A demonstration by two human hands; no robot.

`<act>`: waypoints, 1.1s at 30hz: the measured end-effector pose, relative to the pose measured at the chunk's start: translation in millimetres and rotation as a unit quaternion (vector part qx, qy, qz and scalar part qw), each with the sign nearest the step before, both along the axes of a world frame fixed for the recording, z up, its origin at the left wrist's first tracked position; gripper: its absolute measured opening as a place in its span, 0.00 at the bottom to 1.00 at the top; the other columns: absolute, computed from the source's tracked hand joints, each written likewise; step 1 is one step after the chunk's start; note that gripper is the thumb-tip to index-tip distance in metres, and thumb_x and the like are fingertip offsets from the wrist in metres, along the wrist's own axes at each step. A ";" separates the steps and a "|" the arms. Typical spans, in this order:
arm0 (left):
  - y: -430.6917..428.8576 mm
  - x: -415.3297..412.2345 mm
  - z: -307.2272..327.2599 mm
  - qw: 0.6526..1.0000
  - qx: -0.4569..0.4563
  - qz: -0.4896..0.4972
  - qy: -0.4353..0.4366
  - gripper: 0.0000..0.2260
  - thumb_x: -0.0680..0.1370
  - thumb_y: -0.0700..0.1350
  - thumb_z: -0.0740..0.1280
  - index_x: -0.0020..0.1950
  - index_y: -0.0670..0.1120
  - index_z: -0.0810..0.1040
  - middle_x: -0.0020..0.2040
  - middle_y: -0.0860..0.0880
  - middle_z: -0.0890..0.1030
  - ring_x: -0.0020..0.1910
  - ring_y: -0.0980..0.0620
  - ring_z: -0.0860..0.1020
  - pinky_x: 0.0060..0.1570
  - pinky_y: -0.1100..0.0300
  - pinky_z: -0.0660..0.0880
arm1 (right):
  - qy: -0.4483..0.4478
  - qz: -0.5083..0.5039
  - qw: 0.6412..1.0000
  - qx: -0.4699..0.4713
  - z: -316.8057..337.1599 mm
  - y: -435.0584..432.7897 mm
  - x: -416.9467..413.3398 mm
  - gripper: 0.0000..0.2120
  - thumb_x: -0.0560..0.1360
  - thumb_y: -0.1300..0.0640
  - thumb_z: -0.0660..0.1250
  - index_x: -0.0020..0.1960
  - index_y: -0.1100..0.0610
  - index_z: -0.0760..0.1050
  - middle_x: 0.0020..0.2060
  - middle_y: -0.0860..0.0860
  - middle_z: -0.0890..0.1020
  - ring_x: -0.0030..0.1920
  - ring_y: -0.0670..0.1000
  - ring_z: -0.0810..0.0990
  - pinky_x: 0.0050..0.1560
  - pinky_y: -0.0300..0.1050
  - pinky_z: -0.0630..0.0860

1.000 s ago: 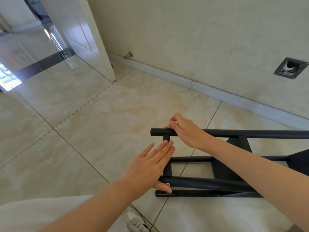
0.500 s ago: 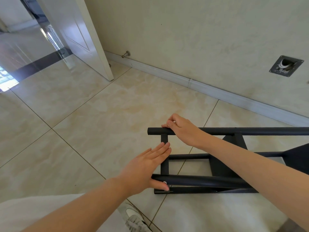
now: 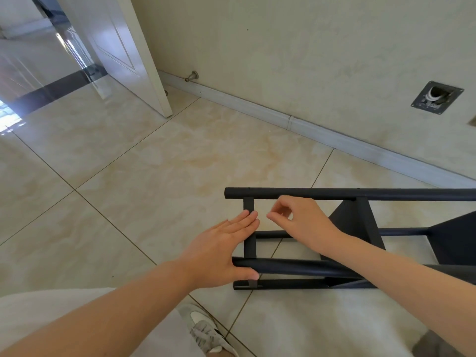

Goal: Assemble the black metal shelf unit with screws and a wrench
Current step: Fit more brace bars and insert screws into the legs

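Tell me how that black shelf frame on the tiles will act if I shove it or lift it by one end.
The black shelf frame is joined metal tubing, so probably stiff, not floppy. On the glossy floor tiles it would likely slide easily. Lying flat on several tubes, it seems unlikely to roll or tip.
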State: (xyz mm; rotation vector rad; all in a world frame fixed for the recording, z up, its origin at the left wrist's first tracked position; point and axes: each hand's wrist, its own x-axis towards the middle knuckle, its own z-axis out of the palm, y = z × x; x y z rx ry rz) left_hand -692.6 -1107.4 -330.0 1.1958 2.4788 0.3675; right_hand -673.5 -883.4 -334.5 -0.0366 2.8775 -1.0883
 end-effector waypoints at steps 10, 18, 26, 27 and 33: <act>-0.5 0.8 -1.5 1.000 -0.008 -0.010 0.022 0.43 0.75 0.70 0.62 0.78 0.59 0.38 0.77 0.65 0.36 0.72 0.71 0.31 0.70 0.71 0.34 | -0.314 0.021 0.927 -0.206 -17.7 -1.3 -5.3 0.06 0.77 0.55 0.70 0.51 0.56 0.83 0.43 0.51 0.86 0.43 0.48 0.84 0.46 0.39 0.82; -3.2 3.3 -0.8 0.999 -0.010 -0.019 0.033 0.42 0.76 0.70 0.61 0.77 0.58 0.37 0.78 0.64 0.37 0.74 0.68 0.32 0.73 0.68 0.35 | -0.390 0.094 0.877 -0.265 -24.9 -6.4 -12.7 0.08 0.78 0.58 0.69 0.54 0.58 0.83 0.48 0.53 0.86 0.48 0.48 0.84 0.55 0.43 0.81; -2.8 3.6 -0.3 0.999 -0.010 -0.016 0.031 0.42 0.75 0.70 0.61 0.77 0.59 0.37 0.78 0.64 0.37 0.74 0.69 0.32 0.71 0.71 0.34 | -0.384 0.104 0.872 -0.285 -30.2 -11.3 -13.2 0.05 0.76 0.56 0.70 0.50 0.53 0.85 0.47 0.51 0.86 0.47 0.46 0.84 0.50 0.43 0.80; -2.9 3.7 -0.3 0.999 -0.009 -0.015 0.030 0.43 0.75 0.70 0.62 0.77 0.59 0.37 0.78 0.64 0.37 0.73 0.69 0.32 0.70 0.72 0.34 | -0.386 0.106 0.871 -0.286 -30.5 -11.1 -13.2 0.06 0.76 0.56 0.70 0.51 0.53 0.84 0.48 0.51 0.86 0.48 0.46 0.84 0.49 0.43 0.80; -1.9 4.0 1.7 0.999 -0.016 -0.014 0.027 0.43 0.74 0.70 0.62 0.76 0.61 0.37 0.76 0.67 0.36 0.72 0.71 0.31 0.65 0.77 0.32 | -0.389 0.103 0.872 -0.280 -32.7 -12.3 -13.5 0.09 0.76 0.58 0.69 0.55 0.59 0.83 0.51 0.55 0.85 0.54 0.51 0.84 0.56 0.48 0.81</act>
